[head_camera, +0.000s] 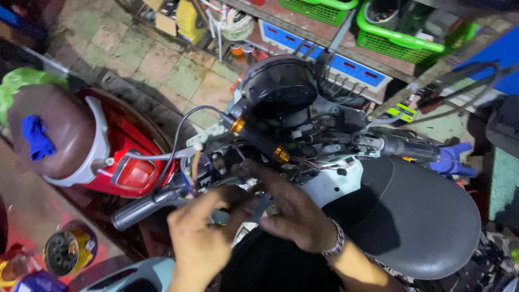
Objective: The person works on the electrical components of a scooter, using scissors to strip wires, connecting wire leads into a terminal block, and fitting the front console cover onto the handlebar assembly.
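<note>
While 2 hands — left hand (200, 238), right hand (289, 208) — blur, their grip seems empty over 1 scooter (346, 178).

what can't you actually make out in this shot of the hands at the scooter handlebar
- Head view: left hand and right hand are motion-blurred; whether either holds anything cannot be told.
- The wiring under the handlebar is too small and tangled to trace.
- The green basket is cut off by the top edge.
- The speedometer face is dark, unreadable.
</note>
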